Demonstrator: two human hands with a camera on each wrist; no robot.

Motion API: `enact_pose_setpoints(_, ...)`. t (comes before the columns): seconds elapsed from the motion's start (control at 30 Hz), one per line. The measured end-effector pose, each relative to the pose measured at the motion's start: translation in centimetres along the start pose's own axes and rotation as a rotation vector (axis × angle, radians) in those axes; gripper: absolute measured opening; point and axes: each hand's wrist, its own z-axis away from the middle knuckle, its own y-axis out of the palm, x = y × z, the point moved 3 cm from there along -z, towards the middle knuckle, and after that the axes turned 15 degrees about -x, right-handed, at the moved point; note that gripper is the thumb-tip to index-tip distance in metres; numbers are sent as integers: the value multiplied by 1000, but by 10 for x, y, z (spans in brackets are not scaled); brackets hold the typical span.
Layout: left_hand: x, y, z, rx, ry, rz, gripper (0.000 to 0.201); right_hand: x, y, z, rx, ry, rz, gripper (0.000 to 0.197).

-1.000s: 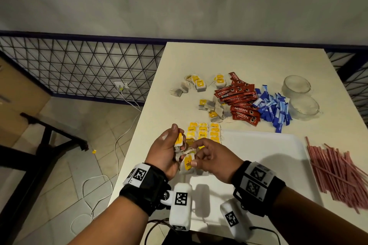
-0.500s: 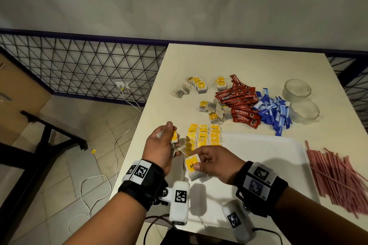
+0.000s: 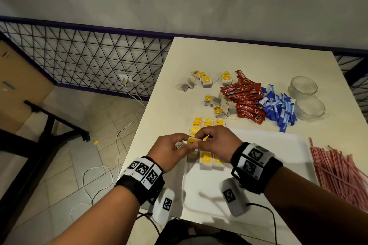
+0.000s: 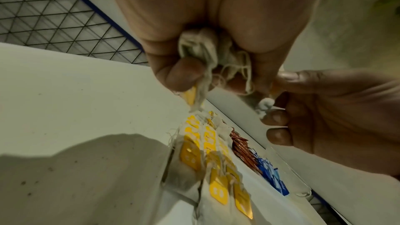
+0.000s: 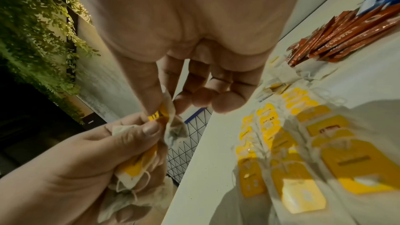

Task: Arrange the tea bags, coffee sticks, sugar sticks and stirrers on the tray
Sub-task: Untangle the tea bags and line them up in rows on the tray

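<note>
My left hand (image 3: 176, 148) grips a bunch of tea bags (image 4: 207, 54) with tangled strings, above the left edge of the white tray (image 3: 264, 155). My right hand (image 3: 203, 139) pinches one tea bag (image 5: 166, 114) by its yellow tag, right against the left hand's bunch. Rows of tea bags with yellow tags (image 3: 206, 160) lie on the tray's left side under both hands. More loose tea bags (image 3: 218, 105), red coffee sticks (image 3: 244, 98) and blue sugar sticks (image 3: 278, 108) lie on the table beyond the tray. Pink stirrers (image 3: 342, 171) lie to the tray's right.
Two clear glass cups (image 3: 306, 97) stand at the far right of the table (image 3: 239, 55). A wire mesh fence (image 3: 79, 61) and a floor with a white cable (image 3: 119, 145) lie left of the table's edge.
Both hands moved right over the tray's tea bag rows. The tea bag the right hand held half a second ago lies in the row; it now pinches another from the left hand's bunch.
</note>
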Motion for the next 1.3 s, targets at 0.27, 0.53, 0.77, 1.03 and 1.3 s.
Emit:
enact_pose_setpoints(0.27,17,0,4,96,-46,88,23,-1,10,-6,84,15,162,7)
enact_pose_setpoints(0.53,22,2,1,69,-114,55,6,2,6,-4,15,-32,160,4)
enact_pose_setpoints(0.77,39,1,8,107,-107,-138,12,-15,24,-2,169,-26,426,10)
enact_pose_setpoints(1.03,72,-11,21,133,-158,-124,15,-37,48,4,213,7,567,15)
enact_pose_setpoints(1.3,72,-12,22,123,-157,-99,8,-44,57,1,168,-29,630,14)
